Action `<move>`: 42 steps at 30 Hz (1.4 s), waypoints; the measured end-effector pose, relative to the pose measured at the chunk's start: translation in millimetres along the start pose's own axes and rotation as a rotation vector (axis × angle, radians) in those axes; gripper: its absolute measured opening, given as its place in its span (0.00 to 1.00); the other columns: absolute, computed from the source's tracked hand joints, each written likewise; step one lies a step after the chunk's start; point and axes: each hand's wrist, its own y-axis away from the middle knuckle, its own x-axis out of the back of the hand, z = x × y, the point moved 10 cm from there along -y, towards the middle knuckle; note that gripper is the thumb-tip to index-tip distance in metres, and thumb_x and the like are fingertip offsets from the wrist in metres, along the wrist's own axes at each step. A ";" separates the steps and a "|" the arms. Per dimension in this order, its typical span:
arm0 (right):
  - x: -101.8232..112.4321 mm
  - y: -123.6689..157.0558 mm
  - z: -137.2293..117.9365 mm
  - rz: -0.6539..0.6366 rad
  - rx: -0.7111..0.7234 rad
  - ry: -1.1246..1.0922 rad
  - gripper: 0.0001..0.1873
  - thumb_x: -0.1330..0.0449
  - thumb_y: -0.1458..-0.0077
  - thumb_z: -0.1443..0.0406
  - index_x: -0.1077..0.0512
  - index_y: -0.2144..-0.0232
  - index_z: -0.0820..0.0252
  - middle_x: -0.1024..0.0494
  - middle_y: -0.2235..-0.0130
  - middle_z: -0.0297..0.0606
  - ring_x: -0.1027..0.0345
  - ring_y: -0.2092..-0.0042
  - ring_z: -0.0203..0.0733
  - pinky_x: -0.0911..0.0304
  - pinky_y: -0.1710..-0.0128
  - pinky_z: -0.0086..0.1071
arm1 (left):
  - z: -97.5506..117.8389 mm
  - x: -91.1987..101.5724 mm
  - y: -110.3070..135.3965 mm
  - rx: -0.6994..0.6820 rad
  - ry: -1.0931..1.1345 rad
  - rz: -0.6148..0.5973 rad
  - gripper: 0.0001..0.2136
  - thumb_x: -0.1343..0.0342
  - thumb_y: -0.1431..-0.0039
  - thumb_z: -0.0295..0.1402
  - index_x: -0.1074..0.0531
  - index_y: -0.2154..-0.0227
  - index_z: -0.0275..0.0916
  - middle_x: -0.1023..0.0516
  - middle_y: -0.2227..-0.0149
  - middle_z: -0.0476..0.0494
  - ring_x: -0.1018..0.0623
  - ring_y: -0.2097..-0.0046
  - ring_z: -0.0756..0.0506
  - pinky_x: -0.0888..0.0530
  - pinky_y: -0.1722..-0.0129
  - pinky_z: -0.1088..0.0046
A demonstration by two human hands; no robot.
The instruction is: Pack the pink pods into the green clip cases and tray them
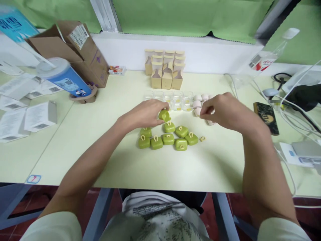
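Note:
My left hand (154, 113) is closed around a green piece (164, 115) with its open side showing, above the table. Just below it lie several glossy green rounded-square pieces (168, 139), most with a cream loop on top. My right hand (218, 112) reaches into a group of pale pink rounded pieces (197, 97). Its thumb and fingers are pinched together against one of them; whether anything is between the fingertips is hidden. Between the hands stand clear plastic cups (188, 100), several with something yellow at the bottom. A loose cream loop (202, 139) lies right of the green pieces.
Open small tan boxes (167, 78) stand in rows at the back. To the left are a brown carton (91, 63), a blue tub (72, 83) and white boxes (40, 117). A clear bottle (269, 57), cables (288, 117) and a black patterned box (267, 117) are at right.

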 end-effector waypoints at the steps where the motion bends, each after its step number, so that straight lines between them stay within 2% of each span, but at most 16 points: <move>1: -15.2 -2.0 11.4 -0.116 -0.049 0.069 0.12 0.34 0.49 0.77 0.21 0.77 0.56 0.21 0.75 0.37 0.26 0.72 0.45 0.31 0.67 0.42 | -1.4 -8.6 0.7 0.029 -0.044 -0.055 0.18 0.38 0.38 0.33 0.25 0.45 0.40 0.15 0.52 0.39 0.17 0.52 0.34 0.25 0.58 0.63; 3: -40.1 -3.6 26.8 -0.289 -0.116 0.094 0.14 0.36 0.49 0.77 0.24 0.79 0.56 0.23 0.75 0.37 0.29 0.75 0.44 0.36 0.72 0.39 | -2.2 -21.6 1.3 0.072 -0.112 -0.116 0.17 0.39 0.36 0.34 0.26 0.44 0.39 0.15 0.54 0.36 0.16 0.54 0.33 0.26 0.61 0.63; 4: -47.0 -5.0 27.3 -0.324 -0.113 0.081 0.13 0.36 0.47 0.76 0.24 0.78 0.56 0.22 0.75 0.37 0.28 0.75 0.44 0.37 0.72 0.38 | -1.5 -26.2 1.1 0.084 -0.144 -0.129 0.16 0.39 0.34 0.34 0.26 0.45 0.39 0.15 0.54 0.36 0.16 0.55 0.33 0.26 0.62 0.62; 5: -49.5 -7.5 22.7 -0.317 -0.080 0.079 0.13 0.38 0.44 0.75 0.23 0.76 0.56 0.22 0.74 0.38 0.27 0.73 0.45 0.38 0.71 0.38 | -0.5 -30.1 0.6 0.092 -0.180 -0.139 0.15 0.40 0.34 0.34 0.25 0.47 0.39 0.15 0.55 0.35 0.16 0.55 0.32 0.26 0.63 0.62; 9: -46.7 -18.2 -19.1 -0.138 0.113 0.187 0.13 0.44 0.37 0.73 0.21 0.68 0.58 0.19 0.68 0.43 0.24 0.61 0.51 0.41 0.65 0.39 | -1.6 -33.1 0.5 0.116 -0.270 -0.149 0.12 0.34 0.36 0.36 0.22 0.52 0.39 0.16 0.51 0.35 0.15 0.53 0.32 0.24 0.60 0.62; 11: -54.1 -21.4 -40.4 -0.083 0.173 0.139 0.16 0.47 0.35 0.75 0.19 0.61 0.61 0.16 0.61 0.46 0.23 0.58 0.51 0.39 0.62 0.38 | -10.4 -23.5 3.9 0.144 -0.260 -0.108 0.12 0.32 0.38 0.38 0.20 0.55 0.40 0.17 0.50 0.35 0.15 0.54 0.32 0.23 0.59 0.61; 13: -65.6 -22.5 -60.7 -0.058 0.254 0.037 0.18 0.49 0.30 0.73 0.19 0.52 0.62 0.16 0.54 0.48 0.23 0.55 0.51 0.37 0.58 0.38 | -26.9 -8.9 10.7 0.205 -0.255 -0.046 0.10 0.31 0.39 0.40 0.20 0.59 0.40 0.16 0.56 0.37 0.16 0.56 0.33 0.23 0.58 0.61; 15: -78.8 -21.5 -74.9 -0.076 0.316 -0.035 0.19 0.50 0.25 0.67 0.20 0.46 0.59 0.18 0.49 0.50 0.23 0.55 0.50 0.36 0.57 0.38 | -46.5 2.7 19.1 0.284 -0.274 -0.013 0.10 0.29 0.42 0.40 0.19 0.64 0.41 0.17 0.65 0.40 0.17 0.60 0.34 0.23 0.58 0.60; 19: -99.1 -17.5 -88.6 -0.183 0.361 -0.109 0.21 0.48 0.22 0.56 0.18 0.46 0.57 0.26 0.43 0.54 0.24 0.50 0.52 0.34 0.50 0.40 | -70.1 -8.3 27.7 0.391 -0.277 -0.192 0.06 0.31 0.48 0.35 0.19 0.69 0.41 0.19 0.70 0.40 0.18 0.68 0.37 0.25 0.66 0.64; 22: -106.9 -19.8 -91.0 -0.220 0.336 -0.069 0.24 0.48 0.22 0.52 0.17 0.46 0.59 0.24 0.47 0.54 0.26 0.46 0.54 0.36 0.46 0.42 | -63.2 -15.1 22.0 0.366 -0.259 -0.224 0.01 0.35 0.48 0.30 0.21 0.73 0.41 0.20 0.72 0.41 0.21 0.73 0.40 0.30 0.73 0.67; 25: -110.1 -26.6 -91.2 -0.201 0.309 -0.003 0.28 0.51 0.21 0.50 0.18 0.46 0.61 0.23 0.50 0.53 0.28 0.48 0.55 0.37 0.46 0.42 | -50.6 -11.2 15.1 0.321 -0.266 -0.167 0.05 0.39 0.46 0.28 0.23 0.76 0.41 0.22 0.76 0.41 0.23 0.75 0.42 0.33 0.75 0.68; 28: -110.4 -32.7 -89.2 -0.171 0.284 0.006 0.29 0.53 0.20 0.50 0.19 0.47 0.63 0.23 0.50 0.53 0.28 0.48 0.54 0.37 0.47 0.41 | -49.8 -9.3 16.3 0.374 -0.262 -0.199 0.06 0.41 0.43 0.26 0.22 0.74 0.39 0.23 0.75 0.40 0.20 0.71 0.40 0.31 0.71 0.67; 31: -109.6 -36.9 -82.1 -0.147 0.226 0.011 0.29 0.54 0.20 0.50 0.21 0.47 0.65 0.23 0.50 0.55 0.28 0.48 0.55 0.36 0.48 0.41 | -54.4 -9.8 20.2 0.444 -0.264 -0.271 0.06 0.41 0.40 0.24 0.19 0.68 0.37 0.19 0.70 0.37 0.17 0.65 0.39 0.31 0.68 0.68; 36: -111.3 -37.7 -83.6 -0.138 0.239 -0.034 0.28 0.53 0.20 0.50 0.22 0.43 0.64 0.24 0.48 0.52 0.27 0.48 0.53 0.36 0.48 0.40 | -54.8 -11.1 18.6 0.447 -0.247 -0.271 0.07 0.39 0.36 0.29 0.17 0.59 0.35 0.15 0.60 0.34 0.16 0.58 0.37 0.31 0.66 0.67; 40: -113.1 -36.2 -89.1 -0.131 0.259 -0.032 0.28 0.52 0.21 0.50 0.23 0.41 0.65 0.25 0.48 0.52 0.27 0.49 0.51 0.36 0.49 0.38 | -52.4 -13.0 16.7 0.440 -0.255 -0.246 0.08 0.38 0.35 0.29 0.16 0.58 0.34 0.16 0.62 0.33 0.16 0.58 0.36 0.30 0.66 0.66; 42: -113.3 -35.0 -92.0 -0.135 0.279 -0.021 0.28 0.52 0.21 0.51 0.21 0.44 0.65 0.25 0.49 0.51 0.27 0.50 0.50 0.36 0.49 0.38 | -53.0 -12.3 16.5 0.448 -0.263 -0.227 0.08 0.38 0.35 0.29 0.16 0.58 0.34 0.16 0.63 0.33 0.16 0.59 0.36 0.30 0.66 0.66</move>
